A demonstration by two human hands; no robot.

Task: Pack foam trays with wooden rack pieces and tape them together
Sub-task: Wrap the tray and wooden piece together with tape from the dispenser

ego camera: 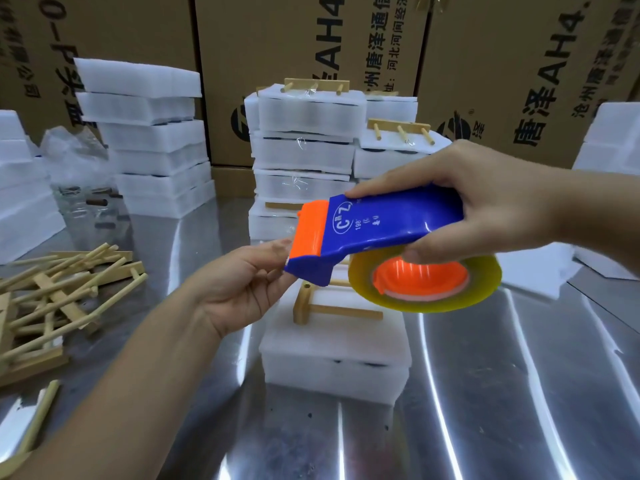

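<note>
My right hand (491, 199) grips a blue and orange tape dispenser (374, 226) with a yellowish roll of clear tape (426, 278), held in the air above a pair of stacked white foam trays (336, 358). A wooden rack piece (332, 306) lies on top of those trays. My left hand (242, 285) is at the dispenser's orange cutter end, fingertips pinching at the tape end there; the tape itself is hard to see.
A heap of loose wooden rack pieces (59, 289) lies at the left on the metal table (485, 410). Taped foam packs (304, 157) with rack pieces on top are stacked behind; plain foam stacks (152, 140) stand further left. Cardboard boxes (519, 64) line the back.
</note>
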